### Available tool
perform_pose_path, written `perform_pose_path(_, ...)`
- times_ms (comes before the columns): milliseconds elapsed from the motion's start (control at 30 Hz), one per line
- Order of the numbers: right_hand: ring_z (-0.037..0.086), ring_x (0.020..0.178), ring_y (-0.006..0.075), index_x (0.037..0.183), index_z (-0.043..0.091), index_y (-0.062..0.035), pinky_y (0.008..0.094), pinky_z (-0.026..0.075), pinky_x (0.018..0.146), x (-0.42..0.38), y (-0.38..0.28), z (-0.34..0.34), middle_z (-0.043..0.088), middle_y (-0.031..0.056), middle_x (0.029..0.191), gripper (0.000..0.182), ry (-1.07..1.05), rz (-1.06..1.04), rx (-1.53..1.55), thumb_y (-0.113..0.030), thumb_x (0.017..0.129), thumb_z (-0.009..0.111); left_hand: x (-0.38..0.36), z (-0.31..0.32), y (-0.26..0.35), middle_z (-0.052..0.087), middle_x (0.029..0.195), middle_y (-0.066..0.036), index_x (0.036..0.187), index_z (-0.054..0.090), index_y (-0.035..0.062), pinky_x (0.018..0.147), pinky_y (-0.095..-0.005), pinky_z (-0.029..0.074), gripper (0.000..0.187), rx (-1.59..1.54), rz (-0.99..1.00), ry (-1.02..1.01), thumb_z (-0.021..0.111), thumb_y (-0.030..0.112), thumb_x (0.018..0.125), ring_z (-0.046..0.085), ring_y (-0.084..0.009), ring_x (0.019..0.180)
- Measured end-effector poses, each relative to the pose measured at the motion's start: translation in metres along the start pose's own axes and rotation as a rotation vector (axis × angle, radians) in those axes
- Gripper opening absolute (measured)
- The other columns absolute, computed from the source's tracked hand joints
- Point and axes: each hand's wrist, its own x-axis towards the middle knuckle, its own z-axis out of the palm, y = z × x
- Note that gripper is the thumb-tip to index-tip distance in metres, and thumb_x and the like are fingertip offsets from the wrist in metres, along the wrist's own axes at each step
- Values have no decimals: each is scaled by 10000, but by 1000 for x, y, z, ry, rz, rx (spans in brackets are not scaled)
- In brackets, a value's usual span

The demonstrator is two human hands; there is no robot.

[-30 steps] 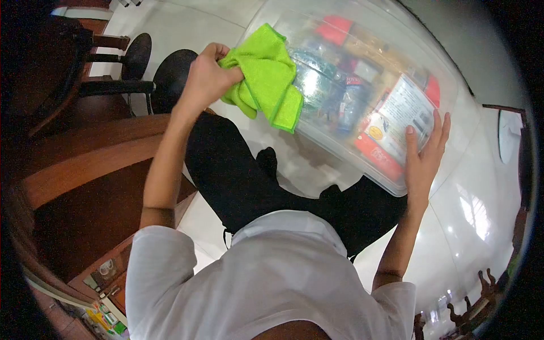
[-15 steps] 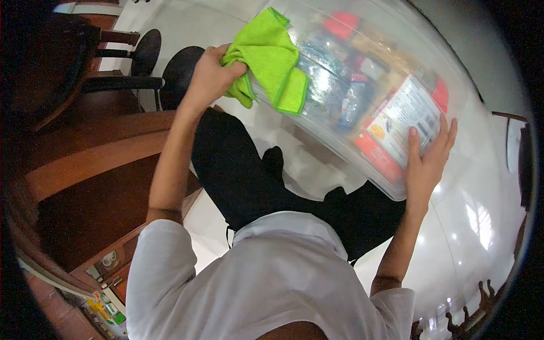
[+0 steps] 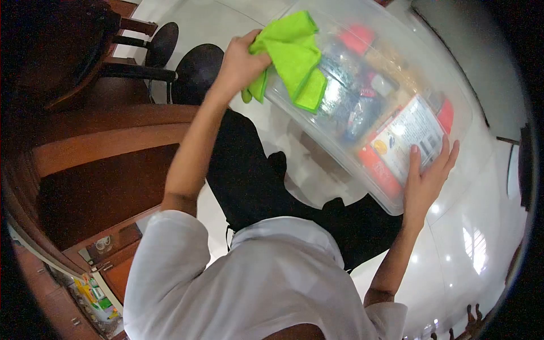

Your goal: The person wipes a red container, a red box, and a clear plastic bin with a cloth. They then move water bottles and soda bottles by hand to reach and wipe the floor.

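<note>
My left hand [image 3: 242, 65] is closed around a bright green cloth [image 3: 294, 54], bunched in the fingers and draped over one end of a clear plastic storage box [image 3: 326, 133]. That hand is at the box's upper left edge; whether it also grips the rim is hidden by the cloth. My right hand [image 3: 426, 182] holds the opposite end, its fingers spread along the side. Through the plastic show a red and white labelled package [image 3: 405, 139], a red item [image 3: 357, 38] and several blurred packets. The box is over my lap, tilted in view.
Dark wooden furniture [image 3: 107, 192] stands close on my left, with a dark round seat [image 3: 198, 73] beyond it. Glossy pale floor tiles [image 3: 447, 243] spread to the right. A shelf with colourful packets [image 3: 96, 292] shows at the lower left.
The left hand and cloth have shifted slightly right in view, and the box's near right corner sits a little lower. Both hands keep their hold; the surroundings have also shifted with the camera.
</note>
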Motion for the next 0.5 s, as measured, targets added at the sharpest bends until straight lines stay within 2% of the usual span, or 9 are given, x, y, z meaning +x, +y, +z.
perform_pose_path(67,297,1303,389,1337,360,-46,464,272,1050,1,0,-1,210,202,1452,620,0,-2,13,-319,836,604,-21,-2,9,520,1005,-294,1220,525,29,845,-397,457,568,95,-7,38,612,204,687,550,-396,944)
perform_pose_path(133,292,1306,387,1337,363,-47,462,271,1053,0,0,0,210,201,1452,619,-15,5,27,-317,835,604,-36,8,-1,476,1100,-289,1272,466,14,890,-393,433,630,-330,-204,141,604,144,672,517,-403,990)
perform_pose_path(167,290,1308,386,1337,365,-50,460,273,1053,1,1,0,212,199,1452,619,-6,1,43,-318,833,606,-38,15,-4,403,1198,-316,1333,377,-1,987,-458,339,721,-226,-209,168,588,90,649,440,-415,1109)
perform_pose_path(200,289,1309,385,1337,368,-53,457,274,1054,1,1,1,214,197,1452,620,6,-4,60,-319,831,608,-41,22,4,403,1198,-316,1333,377,-1,987,-458,339,721,-222,-213,173,588,90,649,440,-415,1109)
perform_pose_path(267,287,1310,386,1334,372,-52,452,276,1054,1,1,1,217,197,1451,614,9,4,60,-312,831,610,-58,43,33,310,1306,-345,1368,294,-19,1044,-548,205,792,225,-15,457,580,105,640,294,-438,1255)
perform_pose_path(333,286,1310,387,1331,375,-52,446,277,1054,1,1,1,219,197,1450,609,10,16,52,-305,832,613,-88,56,91,211,1390,-339,1372,255,-44,1047,-611,110,815,367,-9,235,571,158,648,173,-452,1325)
perform_pose_path(400,283,1312,387,1327,381,-49,447,277,1052,1,-1,1,224,199,1448,601,17,5,77,-276,825,621,-120,68,133,243,1423,-276,1377,285,-12,1067,-574,122,799,290,134,-40,558,222,663,200,-427,1334)
perform_pose_path(467,283,1313,386,1327,381,-49,447,275,1052,1,4,2,225,199,1448,600,20,-30,89,-265,822,623,-148,94,159,306,1411,-241,1344,372,19,1064,-544,187,770,150,372,-154,601,243,643,284,-379,1318)
perform_pose_path(500,282,1314,385,1327,381,-49,447,273,1053,1,6,2,226,200,1447,600,28,-67,102,-254,819,625,-153,100,163,306,1411,-241,1344,372,19,1064,-544,187,770,146,371,-153,601,243,643,284,-379,1318)
